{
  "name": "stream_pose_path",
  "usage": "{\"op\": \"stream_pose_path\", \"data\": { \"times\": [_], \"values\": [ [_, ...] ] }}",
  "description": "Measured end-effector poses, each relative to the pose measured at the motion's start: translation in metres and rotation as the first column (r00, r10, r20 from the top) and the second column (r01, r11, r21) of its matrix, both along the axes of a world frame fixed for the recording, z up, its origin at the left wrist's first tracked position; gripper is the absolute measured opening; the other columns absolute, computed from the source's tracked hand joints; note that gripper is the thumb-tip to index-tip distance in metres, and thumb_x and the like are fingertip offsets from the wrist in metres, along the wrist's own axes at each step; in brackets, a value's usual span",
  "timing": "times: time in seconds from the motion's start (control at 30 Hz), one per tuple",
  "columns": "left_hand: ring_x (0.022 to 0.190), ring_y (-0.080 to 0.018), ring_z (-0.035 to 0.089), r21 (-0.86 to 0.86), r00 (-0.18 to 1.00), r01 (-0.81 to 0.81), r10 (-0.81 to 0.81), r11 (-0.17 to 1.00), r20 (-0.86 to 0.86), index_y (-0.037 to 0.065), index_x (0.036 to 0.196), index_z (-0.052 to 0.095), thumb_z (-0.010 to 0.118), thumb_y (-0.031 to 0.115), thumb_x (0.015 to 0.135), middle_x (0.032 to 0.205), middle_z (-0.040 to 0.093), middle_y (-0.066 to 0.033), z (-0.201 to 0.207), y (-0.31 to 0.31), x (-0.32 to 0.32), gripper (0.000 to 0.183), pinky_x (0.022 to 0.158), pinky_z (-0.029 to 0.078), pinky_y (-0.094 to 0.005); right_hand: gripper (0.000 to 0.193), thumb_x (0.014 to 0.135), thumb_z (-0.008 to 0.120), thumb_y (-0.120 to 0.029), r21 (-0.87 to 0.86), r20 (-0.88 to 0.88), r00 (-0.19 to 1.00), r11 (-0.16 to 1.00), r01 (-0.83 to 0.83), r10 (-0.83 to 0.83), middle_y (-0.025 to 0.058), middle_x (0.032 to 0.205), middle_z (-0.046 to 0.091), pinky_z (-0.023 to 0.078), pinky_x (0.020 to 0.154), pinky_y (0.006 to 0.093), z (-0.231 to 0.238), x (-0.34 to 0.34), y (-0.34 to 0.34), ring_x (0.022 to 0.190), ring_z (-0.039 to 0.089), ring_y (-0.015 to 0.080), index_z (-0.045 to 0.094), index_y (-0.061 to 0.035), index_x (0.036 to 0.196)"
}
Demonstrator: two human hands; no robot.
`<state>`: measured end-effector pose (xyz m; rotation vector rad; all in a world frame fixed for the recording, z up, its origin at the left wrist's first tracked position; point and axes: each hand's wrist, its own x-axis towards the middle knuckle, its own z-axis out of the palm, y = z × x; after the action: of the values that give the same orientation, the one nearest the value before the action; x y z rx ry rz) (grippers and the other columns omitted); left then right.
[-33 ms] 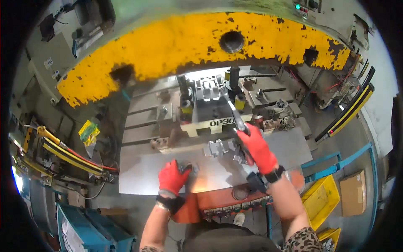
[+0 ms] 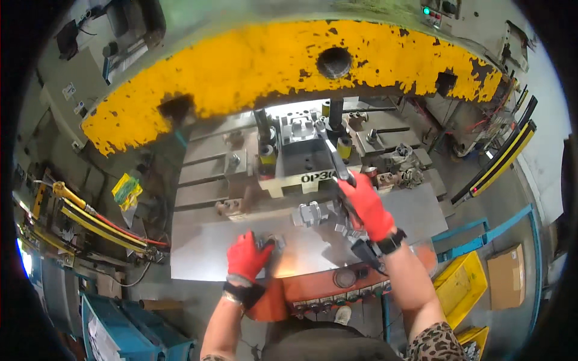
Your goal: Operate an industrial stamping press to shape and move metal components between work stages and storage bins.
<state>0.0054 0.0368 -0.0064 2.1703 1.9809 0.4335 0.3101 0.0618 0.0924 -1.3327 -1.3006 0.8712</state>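
Observation:
My right hand (image 2: 367, 207), in a red glove, is closed round the dark handle of a long grey tong-like tool (image 2: 335, 157). The tool slants up and away, its tip at a shaped metal part (image 2: 300, 129) seated in the press die (image 2: 288, 182). My left hand (image 2: 247, 256), also red-gloved, hovers over the metal sheet (image 2: 201, 249) with its fingers curled on a small grey metal part (image 2: 272, 243), blurred. Between my hands, towards the die, a formed metal piece (image 2: 310, 213) lies on the sheet, with more small pieces (image 2: 346, 228) beside it below my right hand.
A yellow press ram (image 2: 259, 66) with peeling paint hangs over the die. Below the sheet's near edge is an orange control panel (image 2: 319, 287) with a row of buttons. Yellow-black guards (image 2: 500, 159) stand at the right, near a yellow bin (image 2: 460, 289); blue crates (image 2: 120, 328) sit lower left.
My right hand and the tool have shifted very slightly left and away from me. My left hand stays nearly in place with the metal part.

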Motion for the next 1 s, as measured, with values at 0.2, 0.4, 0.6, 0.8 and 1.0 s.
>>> {"op": "stream_pose_path", "data": {
  "times": [0.2,0.4,0.6,0.8,1.0],
  "values": [
    [0.091,-0.0412,0.063,-0.009,0.997,0.027,-0.027,1.0,0.067,0.007,0.103,0.056,0.073,0.048,0.081,0.099,0.063,-0.0187,-0.008,-0.011,-0.021,0.05,0.077,0.051,-0.05,0.029,0.095,0.059,-0.032,-0.21,-0.068,0.998,0.977,-0.029,0.015,0.0078,0.067,0.056,0.037,0.03,0.037,0.006,-0.003,0.076,0.035,0.05,0.0226,0.058,-0.0025,0.097],
    [0.09,-0.0414,0.063,-0.036,0.997,0.01,-0.007,0.999,0.072,0.005,0.105,0.06,0.076,0.042,0.08,0.101,0.063,-0.0189,-0.007,-0.016,-0.024,0.047,0.077,0.05,-0.0491,0.036,0.094,0.058,-0.032,-0.326,0.28,0.958,0.945,0.039,0.057,0.0192,0.083,0.068,0.048,0.04,0.0428,0.016,-0.002,0.085,0.049,0.064,0.0328,0.059,0.0042,0.1],
    [0.091,-0.0402,0.063,-0.011,0.984,0.093,-0.091,0.996,0.155,0.007,0.109,0.058,0.074,0.047,0.081,0.101,0.062,-0.019,0.001,-0.019,-0.011,0.052,0.077,0.05,-0.0491,0.033,0.089,0.057,-0.024,0.06,0.856,0.509,0.995,0.077,-0.09,0.0241,0.091,0.07,0.055,0.066,0.0497,0.005,-0.013,0.09,0.078,0.071,0.0369,0.061,0.003,0.109],
    [0.1,-0.0402,0.063,0.093,0.984,0.046,-0.061,0.995,0.167,0.004,0.119,0.059,0.073,0.041,0.083,0.109,0.064,-0.0194,-0.007,-0.039,-0.024,0.054,0.086,0.05,-0.0478,0.05,0.09,0.06,-0.028,0.184,0.785,0.575,0.973,0.141,-0.232,0.02,0.093,0.072,0.055,0.072,0.0449,0.005,0.026,0.013,0.083,0.069,0.039,0.054,0.0008,0.13],
    [0.112,-0.0392,0.061,0.072,0.905,-0.386,0.363,0.92,0.221,0.0,0.127,0.058,0.068,0.03,0.087,0.123,0.062,-0.0228,-0.069,-0.109,-0.109,0.05,0.096,0.05,-0.0452,0.044,0.092,0.061,-0.017,0.046,0.336,0.757,0.812,0.582,-0.561,0.02,0.109,0.069,0.052,0.082,0.0403,-0.095,0.146,-0.201,0.098,0.068,0.0316,0.055,0.0012,0.132]
  ]
}}
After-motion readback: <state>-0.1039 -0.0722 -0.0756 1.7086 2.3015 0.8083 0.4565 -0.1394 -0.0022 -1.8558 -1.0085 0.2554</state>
